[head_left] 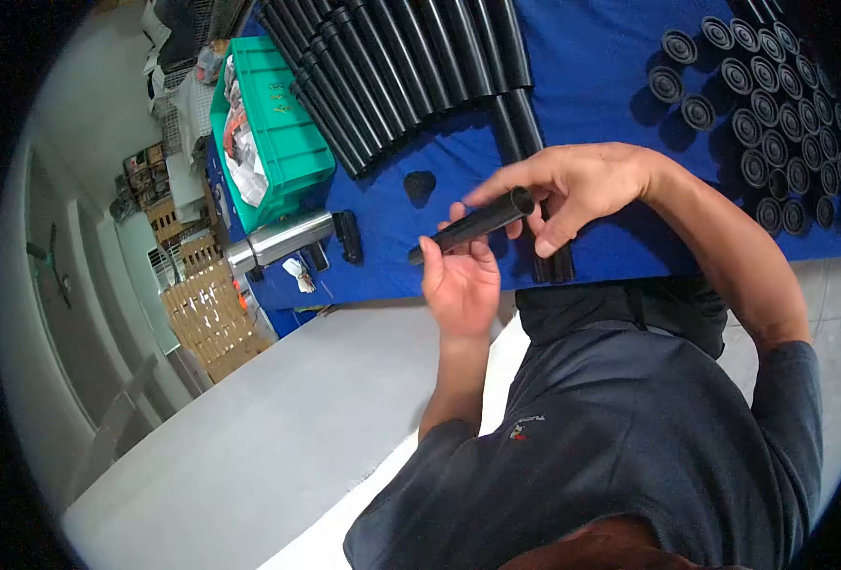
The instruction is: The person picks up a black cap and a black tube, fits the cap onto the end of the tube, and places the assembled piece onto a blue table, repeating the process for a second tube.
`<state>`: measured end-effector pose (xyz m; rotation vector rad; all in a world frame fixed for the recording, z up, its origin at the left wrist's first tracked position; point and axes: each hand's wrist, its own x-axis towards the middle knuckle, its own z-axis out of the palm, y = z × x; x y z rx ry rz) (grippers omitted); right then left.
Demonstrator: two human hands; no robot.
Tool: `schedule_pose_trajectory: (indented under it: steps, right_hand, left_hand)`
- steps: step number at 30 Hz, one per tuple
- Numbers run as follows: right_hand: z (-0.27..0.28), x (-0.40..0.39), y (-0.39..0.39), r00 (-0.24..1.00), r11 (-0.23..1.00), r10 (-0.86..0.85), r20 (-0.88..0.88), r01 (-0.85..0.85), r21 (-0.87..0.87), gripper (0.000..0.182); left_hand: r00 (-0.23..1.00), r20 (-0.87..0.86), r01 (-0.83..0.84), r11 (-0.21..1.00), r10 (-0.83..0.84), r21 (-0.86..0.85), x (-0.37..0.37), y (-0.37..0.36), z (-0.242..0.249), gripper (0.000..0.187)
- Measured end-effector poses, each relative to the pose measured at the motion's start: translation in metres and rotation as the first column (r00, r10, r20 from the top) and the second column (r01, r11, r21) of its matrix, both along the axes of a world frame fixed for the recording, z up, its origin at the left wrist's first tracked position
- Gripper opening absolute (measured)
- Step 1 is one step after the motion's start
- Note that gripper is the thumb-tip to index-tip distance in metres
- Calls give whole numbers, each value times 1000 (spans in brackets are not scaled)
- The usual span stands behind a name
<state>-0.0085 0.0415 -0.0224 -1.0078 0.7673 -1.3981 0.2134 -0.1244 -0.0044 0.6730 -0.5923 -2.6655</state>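
- Nearest the camera: the person's dark blue shirt [611, 446] is filling the lower right of the view, with both forearms reaching from it toward the blue worktop [592, 66].
- The left hand [460, 280] is closing round the lower end of a black tube [473, 226], thumb and fingertips pinching it from beneath.
- The right hand [573, 185] is gripping the tube's upper, open end, fingers curled over it and the thumb pressing along its side; neither hand is spread wide.
- The tube is being held tilted, clear of the worktop and just above its near edge.
- Judgement on handling: the work is going best when the lower hand is steadying the tube while the upper hand is doing the fine work at the open end, keeping the tube over the worktop in case it slips.
- A row of black tubes [392, 66] is lying side by side on the worktop beyond the hands, touching one another.
- A group of round black caps [772, 123] is standing at the right, packed closely.
- A green crate [283, 133] is sitting at the left end, holding what look like bagged or paper-wrapped items; their kind cannot be told.
- A metal cylinder [278, 239] is lying just beside the crate.
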Motion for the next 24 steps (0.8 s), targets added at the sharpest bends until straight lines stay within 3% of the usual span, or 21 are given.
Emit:
schedule_pose_trajectory:
  steps: [3, 4, 7, 8, 9, 11, 12, 15, 16, 20, 23, 24]
  right_hand:
    - [5, -2, 1, 998, 998, -30, -46, 33, 50, 72]
    - [4, -3, 0, 999, 998, -1, -54, 4, 57, 69]
    - [3, -5, 1, 998, 998, -8, -58, 12, 67, 58]
    - [3, -4, 1, 998, 997, -23, -53, 26, 67, 55]
    - [3, -3, 1, 999, 997, -27, -41, 30, 69, 54]
    - [2, -3, 2, 999, 997, -34, -23, 35, 75, 53]
    - [2, -3, 3, 999, 997, -33, -8, 34, 76, 54]
    - [2, -3, 3, 1000, 997, -27, 2, 27, 75, 59]
    - [3, -3, 2, 1000, 997, -24, -12, 25, 74, 60]
    - [2, -5, 4, 1000, 997, -8, 29, 6, 75, 61]
    - [4, -3, 3, 995, 997, -70, -68, 72, 35, 55]
    - [1, -1, 1, 977, 985, -162, -139, 152, -77, 53]
  left_hand:
    - [996, 63, 48, 988, -58, 144, -2, 7, -2, 37]
    - [977, 212, -15, 997, -2, 77, -9, 15, 6, 38]
    - [881, 317, 387, 920, -350, -59, 4, 10, 14, 41]
    - [817, 432, 495, 849, -383, -183, 5, 9, 24, 31]
    - [835, 499, 477, 756, -231, -448, 3, 16, 33, 26]
    - [876, 473, 415, 357, 92, -837, -2, 29, 43, 23]
    - [932, 285, 284, 35, 223, -958, -6, 22, 33, 31]
    - [974, 185, 227, -622, 132, -749, -46, 14, 42, 43]
    - [947, 285, 318, -537, 146, -781, -47, 13, 34, 46]
    - [897, 398, 441, -382, 190, -812, -46, 5, 24, 38]
    - [898, 431, 432, -348, 86, -832, -46, 1, 33, 39]
    - [867, 497, 436, -419, -43, -797, -50, -10, 44, 43]
